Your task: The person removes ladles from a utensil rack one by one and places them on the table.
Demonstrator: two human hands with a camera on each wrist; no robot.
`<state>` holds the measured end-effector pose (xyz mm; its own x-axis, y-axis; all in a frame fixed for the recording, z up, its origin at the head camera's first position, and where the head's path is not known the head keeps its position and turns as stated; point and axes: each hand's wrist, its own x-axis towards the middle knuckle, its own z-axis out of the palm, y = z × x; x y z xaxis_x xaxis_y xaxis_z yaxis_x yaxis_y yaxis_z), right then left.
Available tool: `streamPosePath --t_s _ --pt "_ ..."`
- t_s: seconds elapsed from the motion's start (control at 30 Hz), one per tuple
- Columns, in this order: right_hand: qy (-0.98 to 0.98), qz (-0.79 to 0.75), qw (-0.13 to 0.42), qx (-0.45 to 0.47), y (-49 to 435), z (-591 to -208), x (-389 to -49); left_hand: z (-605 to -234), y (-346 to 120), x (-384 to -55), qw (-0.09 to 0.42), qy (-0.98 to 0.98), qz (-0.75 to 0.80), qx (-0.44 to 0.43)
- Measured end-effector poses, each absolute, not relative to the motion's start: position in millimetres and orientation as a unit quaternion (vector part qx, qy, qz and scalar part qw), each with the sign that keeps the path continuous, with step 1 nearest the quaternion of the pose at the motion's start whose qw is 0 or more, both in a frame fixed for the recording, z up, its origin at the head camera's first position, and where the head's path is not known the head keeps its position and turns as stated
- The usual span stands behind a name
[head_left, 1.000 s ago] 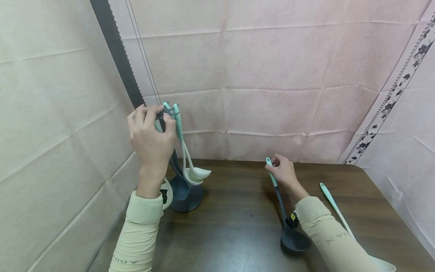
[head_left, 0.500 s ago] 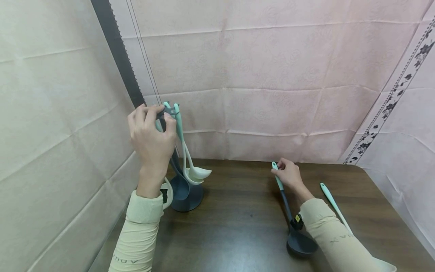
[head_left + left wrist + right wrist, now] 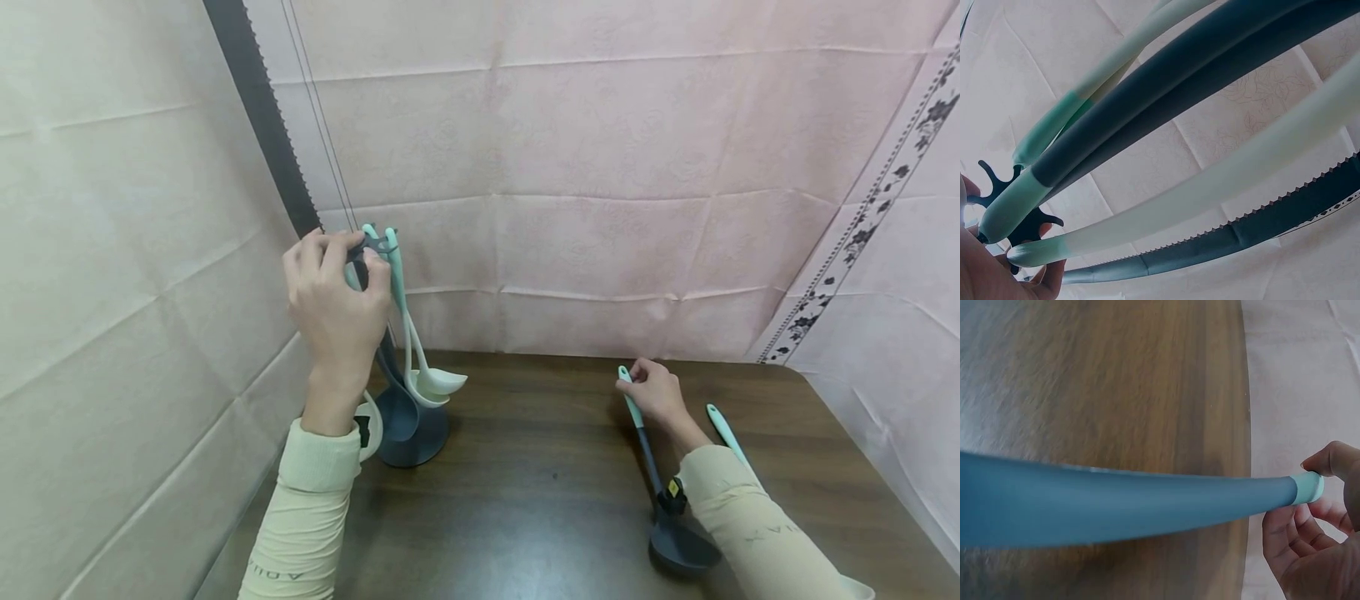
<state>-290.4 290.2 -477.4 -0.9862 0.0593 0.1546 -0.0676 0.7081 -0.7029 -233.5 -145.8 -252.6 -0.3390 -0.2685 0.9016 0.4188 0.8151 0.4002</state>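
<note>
My left hand [image 3: 337,300] grips the dark hooked top [image 3: 999,192] of a utensil stand, whose round base [image 3: 422,446] rests on the table at left. From its hooks hang several mint-tipped utensils: pale ladle-like ones [image 3: 441,382], a dark one [image 3: 397,415] and a pale one partly behind the left wrist [image 3: 370,429]. Over on the right, my right hand [image 3: 658,393] pinches a dark ladle [image 3: 678,546] by the mint end of its handle [image 3: 1309,487], thumb on one side and fingers on the other. The ladle's bowl points toward me, low over the tabletop.
Another utensil with a mint handle [image 3: 726,432] lies on the brown wooden table [image 3: 540,467] at right; the right sleeve covers most of its pale head [image 3: 857,587]. Pale cloth [image 3: 585,208] hangs behind the table and along both sides.
The right hand has carried the dark ladle to the right and slightly toward me, closer to the lying utensil. The left hand stays on the top of the stand.
</note>
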Motion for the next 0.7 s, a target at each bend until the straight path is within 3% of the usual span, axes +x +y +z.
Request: streamPosePath --t_s 0.7 --pt "-0.929 0.365 0.054 -0.02 323.3 -484.9 -278.8 -253.3 -146.9 -235.6 0.577 -0.758 -0.3 -0.05"
